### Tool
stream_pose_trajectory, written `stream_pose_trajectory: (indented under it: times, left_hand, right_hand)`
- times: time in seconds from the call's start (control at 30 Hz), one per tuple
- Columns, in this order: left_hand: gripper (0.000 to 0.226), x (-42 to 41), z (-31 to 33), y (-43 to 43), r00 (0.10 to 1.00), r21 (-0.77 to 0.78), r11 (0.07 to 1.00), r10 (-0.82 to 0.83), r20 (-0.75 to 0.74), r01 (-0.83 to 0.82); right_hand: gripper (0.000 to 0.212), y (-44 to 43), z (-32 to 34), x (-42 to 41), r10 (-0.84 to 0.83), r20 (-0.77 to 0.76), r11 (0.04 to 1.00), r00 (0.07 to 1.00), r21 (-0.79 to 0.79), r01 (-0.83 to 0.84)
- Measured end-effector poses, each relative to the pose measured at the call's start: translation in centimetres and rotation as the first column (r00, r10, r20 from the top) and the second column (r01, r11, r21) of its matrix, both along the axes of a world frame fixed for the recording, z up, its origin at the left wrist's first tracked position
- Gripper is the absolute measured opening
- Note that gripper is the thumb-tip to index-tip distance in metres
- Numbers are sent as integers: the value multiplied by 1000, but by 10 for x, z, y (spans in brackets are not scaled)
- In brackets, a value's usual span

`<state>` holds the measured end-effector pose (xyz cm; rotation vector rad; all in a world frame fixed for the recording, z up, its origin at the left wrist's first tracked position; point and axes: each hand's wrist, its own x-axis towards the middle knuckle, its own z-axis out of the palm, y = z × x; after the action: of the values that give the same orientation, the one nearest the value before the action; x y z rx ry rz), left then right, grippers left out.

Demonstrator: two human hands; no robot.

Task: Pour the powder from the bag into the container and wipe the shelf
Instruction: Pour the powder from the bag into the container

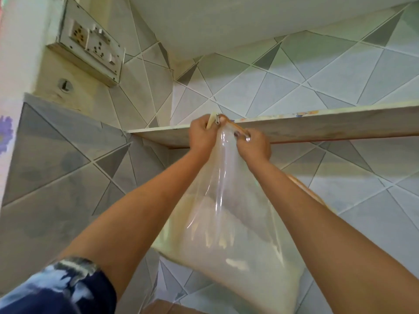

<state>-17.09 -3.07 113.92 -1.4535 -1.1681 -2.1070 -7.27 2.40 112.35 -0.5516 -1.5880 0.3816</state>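
A clear plastic bag (226, 234) hangs between my raised arms, its lower half full of pale off-white powder. My left hand (203, 135) grips the bag's top edge at the left, beside a small metal zip pull. My right hand (254, 145) pinches the top edge at the right, close to the left hand. Both hands are held in front of the edge of a wall shelf (317, 129). No container is in view.
Grey and white triangle-patterned tiles cover the walls. A switch and socket board (90, 45) is mounted high on the left wall. A second shelf or ceiling slab (249, 21) runs above. A brown surface edge (163, 308) shows at the bottom.
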Motion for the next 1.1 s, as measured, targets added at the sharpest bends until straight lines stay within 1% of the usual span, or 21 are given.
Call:
stream_pose_trajectory:
  times: [0.03,0.1,0.13,0.2,0.23,0.27,0.33,0.37,0.43,0.47,0.53,0.57,0.6,0.63,0.67,0.73,0.83,0.93,1.0,1.03,1.1]
  left_hand:
    - [14,-6,7,-5,1000,-27,1000,-7,-10,7]
    - [31,-18,10,-20,1000,-134,991,-15,-6,14]
    - [34,-28,3,-27,997,-223,972,66,-34,-72]
    - [34,-49,-27,-44,945,-386,863,293,-146,-327]
    - [38,-59,-45,-53,927,-427,823,348,-140,-374]
    - [43,-67,-64,-62,934,-456,821,350,-72,-343]
    - [48,-70,-101,-79,957,-453,880,241,165,-143]
    - [51,-69,-119,-82,943,-427,904,150,296,-10]
    - [55,-58,-160,-81,873,-364,906,-14,488,218]
    - [57,-46,-181,-77,821,-280,899,-136,555,338]
    - [54,-17,-208,-63,652,-6,848,-402,642,529]
    - [52,-5,-213,-55,578,131,824,-490,652,551]
    - [49,6,-214,-47,532,236,810,-543,650,537]
    - [45,15,-211,-42,517,303,810,-562,646,502]
    - [42,21,-205,-39,515,351,817,-565,644,457]
    - [34,27,-188,-34,539,383,854,-519,663,351]
    - [37,33,-157,-26,566,384,899,-431,702,209]
    - [44,41,-132,-14,588,365,911,-404,700,191]
    - [42,41,-124,-4,661,313,932,-352,663,183]
    - [41,41,-119,-1,687,303,930,-359,632,207]
    - [41,46,-102,1,689,318,916,-395,607,244]
  right_hand:
    - [18,-4,7,-2,-44,-19,999,999,4,44]
    - [16,-7,19,-2,-104,-62,995,993,-1,104]
    - [15,-7,24,-1,-125,-79,992,989,-7,125]
    - [18,-4,33,6,-151,-108,989,983,-11,150]
    - [23,-2,36,10,-163,-123,987,979,-11,163]
    - [26,0,39,15,-183,-138,983,973,-8,184]
    - [28,2,40,23,-228,-170,973,959,-7,231]
    - [29,2,39,25,-247,-188,968,951,-9,250]
    - [29,-2,33,27,-278,-218,960,935,-18,281]
    - [29,-5,29,28,-292,-233,955,928,-15,297]
    - [28,-8,23,28,-310,-241,946,920,13,323]
    - [27,-9,21,29,-313,-241,944,919,27,329]
    - [27,-8,20,30,-316,-243,942,917,32,333]
    - [28,-7,19,34,-320,-247,941,915,28,337]
    - [28,-5,18,39,-323,-254,940,912,20,339]
    - [28,-2,18,52,-326,-275,940,904,1,340]
    - [22,7,18,74,-275,-324,961,905,-71,267]
    - [17,21,11,101,-159,-403,978,902,-186,89]
    - [21,27,5,121,-131,-418,973,899,-226,36]
    - [24,28,3,130,-121,-417,970,901,-242,18]
    - [28,28,1,147,-90,-429,963,899,-267,-31]
